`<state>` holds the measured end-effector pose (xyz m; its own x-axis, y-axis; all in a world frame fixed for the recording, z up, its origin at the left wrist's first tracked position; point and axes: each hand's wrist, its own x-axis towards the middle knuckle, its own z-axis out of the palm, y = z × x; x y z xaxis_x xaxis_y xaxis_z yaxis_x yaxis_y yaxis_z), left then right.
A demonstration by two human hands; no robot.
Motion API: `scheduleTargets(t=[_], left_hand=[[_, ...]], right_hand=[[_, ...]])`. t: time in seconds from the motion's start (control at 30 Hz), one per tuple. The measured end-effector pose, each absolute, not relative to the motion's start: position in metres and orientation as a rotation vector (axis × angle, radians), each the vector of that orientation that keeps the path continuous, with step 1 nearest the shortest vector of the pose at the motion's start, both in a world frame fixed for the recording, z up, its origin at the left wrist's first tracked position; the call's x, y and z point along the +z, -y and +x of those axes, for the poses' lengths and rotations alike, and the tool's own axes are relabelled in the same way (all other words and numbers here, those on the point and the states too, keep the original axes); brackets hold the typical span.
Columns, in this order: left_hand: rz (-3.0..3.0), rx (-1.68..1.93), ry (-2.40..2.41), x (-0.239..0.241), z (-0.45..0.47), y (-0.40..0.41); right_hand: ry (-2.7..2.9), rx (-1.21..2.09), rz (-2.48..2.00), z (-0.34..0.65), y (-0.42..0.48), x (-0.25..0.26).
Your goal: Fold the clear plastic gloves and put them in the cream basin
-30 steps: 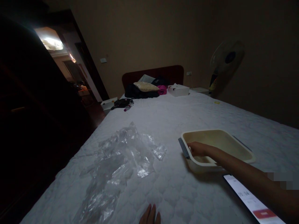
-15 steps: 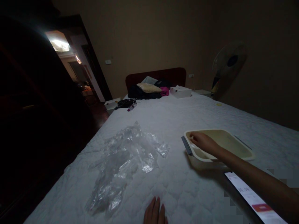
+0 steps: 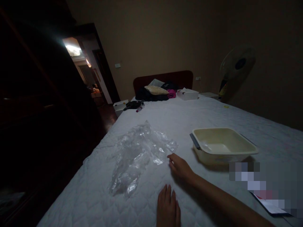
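Several clear crumpled plastic bags [image 3: 139,154] lie in a loose pile on the quilted white bed cover. My right hand [image 3: 181,167] reaches in from the right, at the pile's right edge. Its fingers are loosely bent and a little apart, and I see nothing held in them. Closer to me, my left hand [image 3: 167,205] rests palm down on the cover with fingers stretched out. Right of the pile stands a cream plastic basin [image 3: 224,157] with grey handles. Something clear and shiny [image 3: 205,145] lies inside its left end.
A phone [image 3: 272,205], partly covered by blurred blocks, lies at the lower right. Toward the headboard [image 3: 165,77] are a pillow [image 3: 156,90], a pink roll [image 3: 171,93], a white box [image 3: 187,94] and a dark bag [image 3: 134,105]. A fan [image 3: 239,64] stands at right.
My right hand has left the basin and moved left to the edge of the plastic bags. The view has shifted, and more of my left hand shows.
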<state>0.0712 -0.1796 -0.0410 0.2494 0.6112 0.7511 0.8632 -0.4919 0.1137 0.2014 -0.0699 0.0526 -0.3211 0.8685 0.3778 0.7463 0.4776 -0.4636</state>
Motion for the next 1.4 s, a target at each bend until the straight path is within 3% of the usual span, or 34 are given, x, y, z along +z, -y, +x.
scheduleTargets(t=[0.23,0.53,0.83,1.13,1.4], left_hand=[[-2.18,-1.178,1.326,-0.048,0.07,0.18],[-2.414,-1.256,1.442,-0.043,0.055,0.185],[-2.524,-1.898,1.921,-0.015,0.05,0.184],[-2.41,-2.34,2.068,-0.01,0.042,0.176],[-2.422,-2.343,2.047,-0.007,0.04,0.171]], right_hand=[[2.062,0.262,-1.397,0.163,0.066,0.003],[1.733,0.367,-1.414,0.189,0.111,-0.019],[1.528,0.538,-1.432,0.193,0.143,-0.016],[1.697,0.379,-1.346,0.189,0.152,-0.012],[2.023,0.133,-1.073,0.185,0.158,-0.015]])
